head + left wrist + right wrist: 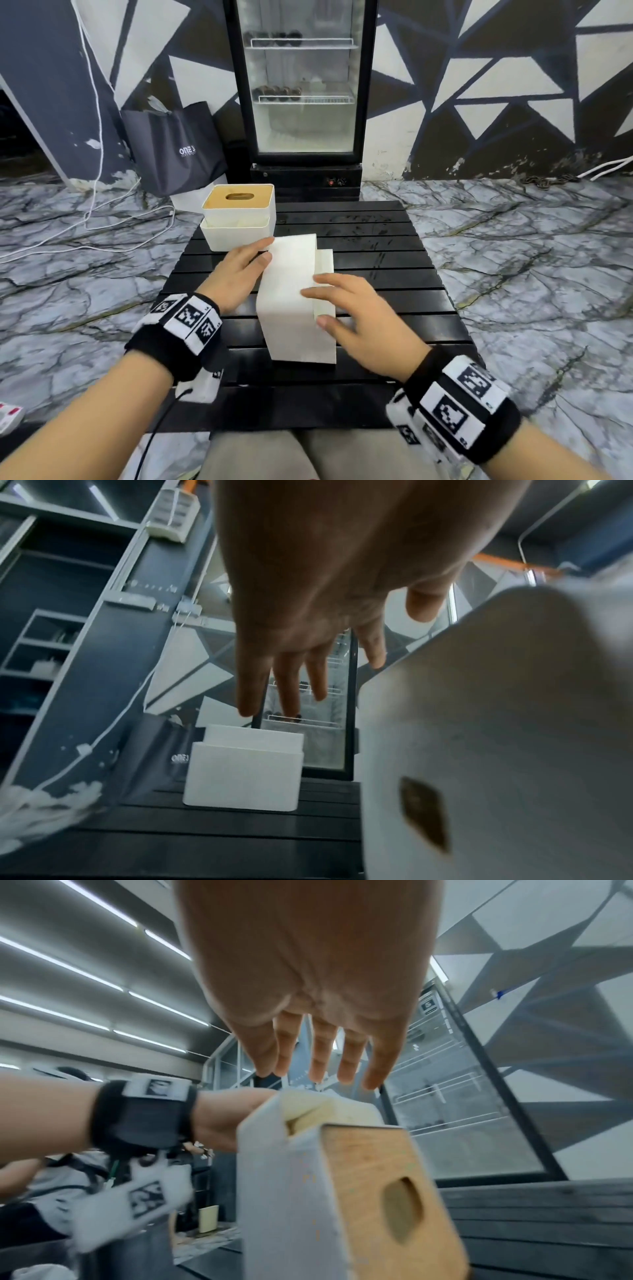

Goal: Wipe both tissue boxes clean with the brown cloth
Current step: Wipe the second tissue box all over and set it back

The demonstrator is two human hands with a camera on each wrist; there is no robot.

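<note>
One white tissue box (pixel 294 308) lies on its side in the middle of the black slatted table (pixel 376 240); its wooden lid (pixel 383 1191) with the oval slot faces right. My left hand (pixel 265 250) touches the box's far left corner with straight fingers. My right hand (pixel 318 301) hovers spread over the box's right edge, fingers straight; contact is unclear. The second white tissue box (pixel 239 212) stands upright at the table's back left, wooden lid up, and also shows in the left wrist view (pixel 243 775). A small brown patch (pixel 424 813) marks the near box's side. No brown cloth shows.
A glass-door fridge (pixel 301 85) stands right behind the table. A dark bag (pixel 174 147) leans against the wall to its left. White cables (pixel 102 236) run over the marble floor. My legs sit at the table's near edge.
</note>
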